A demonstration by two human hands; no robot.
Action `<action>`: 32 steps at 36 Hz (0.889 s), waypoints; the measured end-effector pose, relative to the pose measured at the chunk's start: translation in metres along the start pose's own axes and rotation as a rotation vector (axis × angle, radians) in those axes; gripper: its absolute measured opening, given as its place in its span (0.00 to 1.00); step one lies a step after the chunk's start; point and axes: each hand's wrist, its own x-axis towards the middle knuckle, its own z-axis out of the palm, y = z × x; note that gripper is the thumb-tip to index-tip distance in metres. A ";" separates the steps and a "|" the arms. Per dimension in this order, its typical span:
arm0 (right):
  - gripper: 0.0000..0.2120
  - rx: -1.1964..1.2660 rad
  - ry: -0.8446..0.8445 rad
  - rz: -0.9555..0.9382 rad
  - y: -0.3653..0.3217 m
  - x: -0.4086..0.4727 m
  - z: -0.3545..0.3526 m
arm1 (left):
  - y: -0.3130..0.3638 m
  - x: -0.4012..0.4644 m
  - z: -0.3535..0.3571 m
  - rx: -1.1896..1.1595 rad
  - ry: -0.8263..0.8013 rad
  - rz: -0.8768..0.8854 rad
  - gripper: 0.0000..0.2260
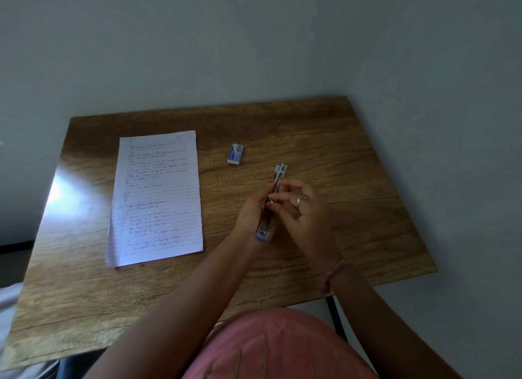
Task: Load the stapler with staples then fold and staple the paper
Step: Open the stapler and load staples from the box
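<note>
Far to the left of my hands, the paper (156,198) lies flat on the worktop (324,135), not folded yet. Nothing touches it. Beyond my hands and a little to the left stands the small staple box (235,153), well apart from both of them.

My left hand (254,209) grips the stapler (271,202) around its middle and holds it above the worktop, with the blue end toward me and the metal end pointing away. My right hand (299,209) is just beside it; its fingertips touch the stapler near the middle, but I cannot tell if they pinch a staple strip or only press on the mechanism. This hand wears a ring, and a band sits on its wrist.

I judge that the loading is in progress. The risk here: the stapler hangs in the air, so a strip can slip out and fall. If the spring part snaps back, it can catch a finger.
</note>
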 end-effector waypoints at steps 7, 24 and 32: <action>0.14 0.053 -0.017 0.039 0.006 0.011 -0.016 | 0.007 -0.002 0.000 -0.114 -0.009 -0.056 0.18; 0.14 -0.760 -0.196 -0.267 0.016 0.037 -0.031 | 0.010 -0.009 -0.009 -0.039 -0.010 -0.079 0.11; 0.11 -0.838 -0.219 -0.379 0.018 0.046 -0.028 | 0.012 -0.008 -0.015 0.017 -0.004 -0.088 0.11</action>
